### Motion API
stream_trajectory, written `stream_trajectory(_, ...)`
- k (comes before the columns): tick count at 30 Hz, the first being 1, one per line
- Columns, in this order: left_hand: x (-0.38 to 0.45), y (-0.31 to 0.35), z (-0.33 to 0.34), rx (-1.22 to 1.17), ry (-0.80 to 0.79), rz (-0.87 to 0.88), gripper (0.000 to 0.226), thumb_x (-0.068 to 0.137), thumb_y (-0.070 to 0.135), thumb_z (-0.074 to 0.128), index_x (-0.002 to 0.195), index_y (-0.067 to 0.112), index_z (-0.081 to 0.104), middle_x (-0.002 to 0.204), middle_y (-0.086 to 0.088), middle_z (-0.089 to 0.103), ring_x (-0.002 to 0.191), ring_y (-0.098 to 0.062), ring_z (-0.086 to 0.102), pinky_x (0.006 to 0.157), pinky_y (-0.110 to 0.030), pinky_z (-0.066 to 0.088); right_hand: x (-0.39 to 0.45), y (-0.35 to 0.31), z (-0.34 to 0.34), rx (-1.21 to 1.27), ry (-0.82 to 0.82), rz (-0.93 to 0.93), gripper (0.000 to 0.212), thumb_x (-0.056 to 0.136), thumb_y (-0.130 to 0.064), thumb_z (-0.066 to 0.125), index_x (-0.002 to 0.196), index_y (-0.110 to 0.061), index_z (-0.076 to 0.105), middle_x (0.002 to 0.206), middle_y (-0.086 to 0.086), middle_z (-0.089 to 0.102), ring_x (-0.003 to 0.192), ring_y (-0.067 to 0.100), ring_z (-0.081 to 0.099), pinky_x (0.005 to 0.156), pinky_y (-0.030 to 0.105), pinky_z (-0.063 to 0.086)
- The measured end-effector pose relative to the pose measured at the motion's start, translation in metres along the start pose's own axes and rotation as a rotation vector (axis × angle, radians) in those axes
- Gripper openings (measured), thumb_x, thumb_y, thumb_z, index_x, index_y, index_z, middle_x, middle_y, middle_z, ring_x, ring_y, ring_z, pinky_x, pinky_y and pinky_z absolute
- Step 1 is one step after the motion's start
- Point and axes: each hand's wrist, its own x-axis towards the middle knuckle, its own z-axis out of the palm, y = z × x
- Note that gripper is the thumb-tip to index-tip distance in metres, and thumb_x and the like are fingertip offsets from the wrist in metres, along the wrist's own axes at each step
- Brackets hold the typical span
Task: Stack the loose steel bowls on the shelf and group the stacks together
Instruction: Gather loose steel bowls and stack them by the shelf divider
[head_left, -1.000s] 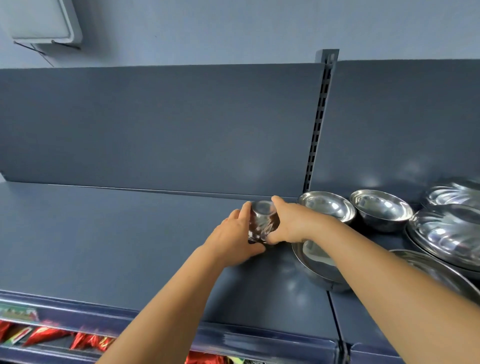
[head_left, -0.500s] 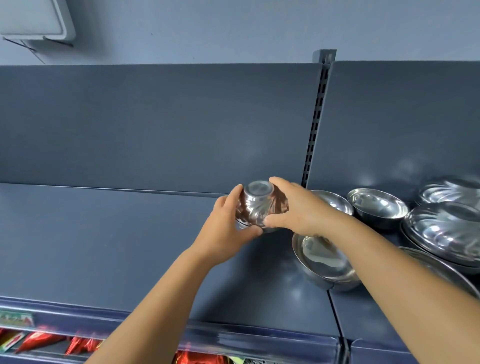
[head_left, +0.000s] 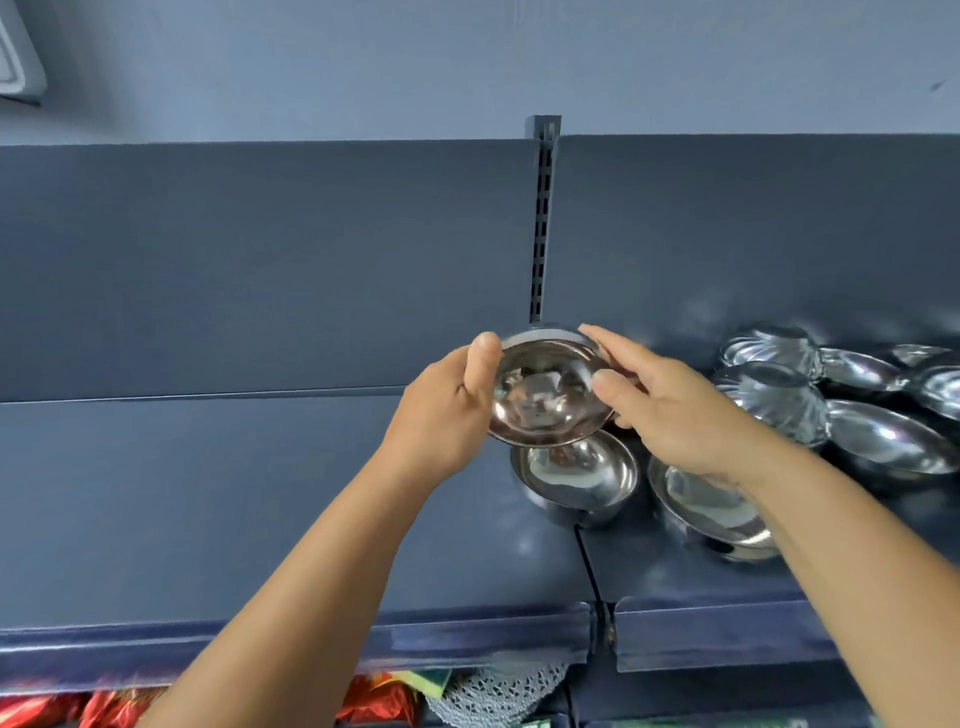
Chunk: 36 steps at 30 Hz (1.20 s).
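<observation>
A small steel bowl is held in the air, its opening tilted toward me. My left hand grips its left rim with the thumb on top. My right hand touches its right rim with fingers spread. Directly below it a plain steel bowl stands on the dark blue shelf. Another plain bowl sits to its right, partly hidden by my right forearm.
Several fluted steel bowls and dishes crowd the shelf's right end. A slotted upright splits the back panel. The shelf's front lip runs below my arms, with red packets on the level beneath.
The small bowl has been lifted off the shelf and turned from bottom-up to opening facing me. Both hands rose with it, and the view shifted right.
</observation>
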Motion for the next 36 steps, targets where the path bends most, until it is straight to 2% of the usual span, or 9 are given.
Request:
stream_trajectory(2, 0.0, 0.002, 0.006, 0.016, -0.036, -0.028, 0.079, 0.082, 0.068, 0.018, 0.097, 0.002, 0.056, 0.089, -0.015, 0.068, 0.089, -0.035, 0.066, 0.088, -0.051, 0.054, -0.007, 0.005, -0.003, -0.004, 0.056, 0.051, 0.035, 0.1, -0.031, 0.04, 0.134, -0.039, 0.047, 0.113, -0.013, 0.061, 0.088, 0.005, 0.06, 0.08, 0.014, 0.049)
stream_trajectory(4, 0.002, 0.001, 0.014, 0.05, -0.054, -0.056, 0.055, 0.094, 0.046, 0.025, 0.084, -0.002, 0.05, 0.078, -0.014, 0.064, 0.073, -0.028, 0.064, 0.071, -0.035, 0.058, -0.009, 0.011, -0.003, 0.016, 0.13, 0.117, 0.023, 0.1, -0.025, 0.041, 0.108, -0.023, 0.063, 0.091, 0.002, 0.065, 0.065, 0.009, 0.058, 0.055, 0.012, 0.047)
stream_trajectory(6, 0.004, 0.0, 0.019, 0.103, -0.042, -0.088, 0.037, 0.099, 0.026, 0.028, 0.073, 0.007, 0.045, 0.073, -0.011, 0.059, 0.064, -0.022, 0.061, 0.046, -0.014, 0.045, -0.007, 0.02, 0.0, -0.036, 0.156, 0.167, 0.026, 0.098, -0.024, 0.043, 0.094, -0.007, 0.062, 0.085, 0.015, 0.064, 0.058, 0.014, 0.059, 0.051, 0.016, 0.046)
stream_trajectory(9, 0.007, -0.004, 0.025, 0.144, -0.06, -0.149, 0.034, 0.099, 0.02, 0.03, 0.074, 0.008, 0.05, 0.07, -0.011, 0.059, 0.054, -0.017, 0.06, 0.035, -0.008, 0.036, -0.001, 0.028, 0.007, -0.103, 0.143, 0.208, 0.023, 0.095, -0.026, 0.047, 0.095, -0.006, 0.059, 0.084, 0.014, 0.065, 0.059, 0.02, 0.064, 0.049, 0.022, 0.042)
stream_trajectory(12, 0.012, -0.012, 0.03, 0.262, -0.066, -0.16, 0.036, 0.099, 0.022, 0.036, 0.069, 0.009, 0.052, 0.067, -0.01, 0.062, 0.052, -0.021, 0.057, 0.047, -0.021, 0.044, 0.005, 0.034, 0.016, -0.19, 0.128, 0.229, 0.026, 0.094, -0.026, 0.05, 0.111, -0.008, 0.06, 0.089, 0.011, 0.069, 0.066, 0.024, 0.064, 0.057, 0.03, 0.046)
stream_trajectory(18, 0.015, -0.021, 0.041, 0.431, -0.082, -0.236, 0.043, 0.095, 0.017, 0.039, 0.053, 0.012, 0.029, 0.052, -0.002, 0.034, 0.049, -0.02, 0.027, 0.045, -0.026, 0.021, 0.01, 0.039, 0.019, -0.474, 0.067, 0.259, 0.036, 0.093, -0.02, 0.05, 0.059, -0.014, 0.039, 0.063, 0.0, 0.043, 0.072, 0.027, 0.046, 0.049, 0.028, 0.026)
stream_trajectory(24, 0.018, -0.022, 0.042, 0.384, -0.143, -0.288, 0.031, 0.091, 0.019, 0.038, 0.063, 0.009, 0.047, 0.076, -0.018, 0.071, 0.061, -0.031, 0.062, 0.072, -0.037, 0.056, 0.016, 0.037, 0.021, -0.62, 0.035, 0.282, 0.037, 0.096, -0.019, 0.044, 0.059, -0.02, 0.036, 0.08, 0.002, 0.05, 0.082, 0.028, 0.05, 0.065, 0.03, 0.035)
stream_trajectory(30, 0.017, -0.021, 0.037, 0.37, -0.152, -0.262, 0.024, 0.086, 0.006, 0.039, 0.085, 0.001, 0.062, 0.076, -0.015, 0.065, 0.071, -0.035, 0.073, 0.066, -0.032, 0.053, 0.018, 0.028, 0.027, -0.751, -0.02, 0.232, 0.019, 0.096, -0.01, 0.041, 0.079, -0.016, 0.048, 0.096, 0.004, 0.058, 0.091, 0.028, 0.055, 0.073, 0.033, 0.047)
stream_trajectory(36, 0.015, -0.021, 0.02, 0.508, -0.145, -0.215, 0.017, 0.081, -0.001, 0.041, 0.075, 0.004, 0.055, 0.069, -0.02, 0.064, 0.074, -0.037, 0.072, 0.069, -0.037, 0.056, 0.014, 0.019, 0.038, -0.776, -0.07, 0.156, 0.019, 0.098, -0.009, 0.037, 0.085, -0.015, 0.05, 0.091, 0.001, 0.052, 0.094, 0.028, 0.054, 0.072, 0.033, 0.044)
